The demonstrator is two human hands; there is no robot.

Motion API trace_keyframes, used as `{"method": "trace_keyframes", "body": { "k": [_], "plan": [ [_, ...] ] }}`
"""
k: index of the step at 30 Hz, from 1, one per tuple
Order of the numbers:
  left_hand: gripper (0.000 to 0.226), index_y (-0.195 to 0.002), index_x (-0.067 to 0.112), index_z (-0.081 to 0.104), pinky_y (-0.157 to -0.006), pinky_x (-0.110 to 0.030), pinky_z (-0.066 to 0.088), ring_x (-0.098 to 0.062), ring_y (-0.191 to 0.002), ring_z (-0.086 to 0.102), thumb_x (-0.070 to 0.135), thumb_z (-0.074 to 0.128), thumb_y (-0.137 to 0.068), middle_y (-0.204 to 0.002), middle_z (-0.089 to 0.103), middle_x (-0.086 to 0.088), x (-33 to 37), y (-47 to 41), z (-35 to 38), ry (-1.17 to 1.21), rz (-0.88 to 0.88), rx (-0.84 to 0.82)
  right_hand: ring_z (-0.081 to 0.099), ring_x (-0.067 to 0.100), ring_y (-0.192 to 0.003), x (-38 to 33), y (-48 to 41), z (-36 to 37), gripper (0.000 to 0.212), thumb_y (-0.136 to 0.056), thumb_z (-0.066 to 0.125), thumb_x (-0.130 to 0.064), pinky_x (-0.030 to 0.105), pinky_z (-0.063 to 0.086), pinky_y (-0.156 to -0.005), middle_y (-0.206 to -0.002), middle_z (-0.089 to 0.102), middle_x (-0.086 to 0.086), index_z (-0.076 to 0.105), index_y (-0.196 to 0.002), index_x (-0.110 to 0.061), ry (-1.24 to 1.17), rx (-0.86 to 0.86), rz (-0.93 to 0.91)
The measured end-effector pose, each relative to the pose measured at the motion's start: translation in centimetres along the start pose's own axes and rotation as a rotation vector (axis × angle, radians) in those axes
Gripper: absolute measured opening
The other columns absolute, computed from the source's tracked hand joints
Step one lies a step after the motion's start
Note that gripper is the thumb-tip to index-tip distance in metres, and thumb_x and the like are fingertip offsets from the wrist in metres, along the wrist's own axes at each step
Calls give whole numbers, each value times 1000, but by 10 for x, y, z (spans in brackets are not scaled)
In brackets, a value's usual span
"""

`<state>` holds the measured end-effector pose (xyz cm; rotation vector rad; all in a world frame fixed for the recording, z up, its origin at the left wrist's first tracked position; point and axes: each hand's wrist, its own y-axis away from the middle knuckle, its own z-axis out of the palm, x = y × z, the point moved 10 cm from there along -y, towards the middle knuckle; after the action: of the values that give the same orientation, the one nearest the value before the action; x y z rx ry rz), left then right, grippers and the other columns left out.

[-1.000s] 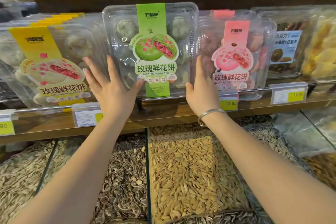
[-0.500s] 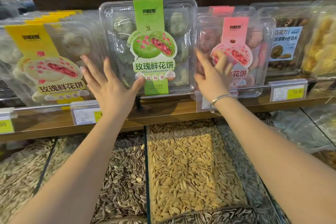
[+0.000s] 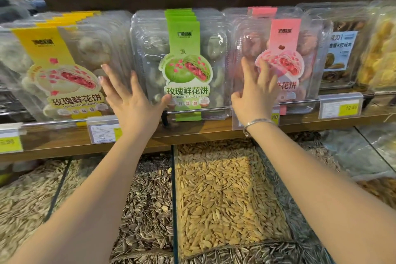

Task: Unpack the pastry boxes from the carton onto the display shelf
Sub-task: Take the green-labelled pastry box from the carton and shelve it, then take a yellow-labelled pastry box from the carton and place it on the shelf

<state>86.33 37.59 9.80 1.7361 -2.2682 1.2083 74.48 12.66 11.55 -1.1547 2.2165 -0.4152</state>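
Centrally, green-label box (image 3: 182, 34) of greenish pastries (image 3: 214, 49), seed bins (image 3: 174, 199) below

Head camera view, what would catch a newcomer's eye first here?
The green-label pastry box stands mid-shelf between a yellow-label box and a pink-label box. The left hand lies spread at its left edge, thumb touching it; the right hand rests on the pink-label box. Below lie heaps of seeds.

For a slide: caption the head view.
Left hand touches green pastry box, right hand pink pastry box, on display shelf.
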Motion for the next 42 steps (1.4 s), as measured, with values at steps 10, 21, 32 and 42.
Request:
{"method": "trace_keyframes", "body": {
  "k": [10,21,32,42],
  "plan": [
    [83,-136,0,43,-117,-51,2,-46,-143,-6,58,60,-79,-157,-7,-25,-6,2,0,21,54,10,37,32,-124,-36,16,20,61,-88,50,-12,36,43,-89,-140,30,18,30,-144,-23,-153,-18,-99],
    [75,-146,13,26,-119,-41,4,-31,-147,-2,32,65,-85,-159,-2,-16,7,28,-55,243,24,-77,36,37,-125,-36,55,-13,67,-86,54,-21,44,37,-99,-142,30,15,23,-145,-24,-131,-134,-83],
    [48,-135,16,46,-119,-38,14,-26,-145,18,26,57,-90,-156,23,-12,55,207,-74,146,-13,-427,47,31,-119,-31,200,-53,52,-88,52,-23,43,38,-101,-134,44,8,39,-138,-22,-285,-400,-240],
    [44,-135,21,47,-117,-42,24,-22,-141,30,27,54,-92,-153,32,-4,79,417,-51,148,-46,-736,61,21,-98,87,382,-71,42,-89,49,-9,34,47,-93,-132,55,5,52,-130,-17,-365,-665,-73]
  ]
}}
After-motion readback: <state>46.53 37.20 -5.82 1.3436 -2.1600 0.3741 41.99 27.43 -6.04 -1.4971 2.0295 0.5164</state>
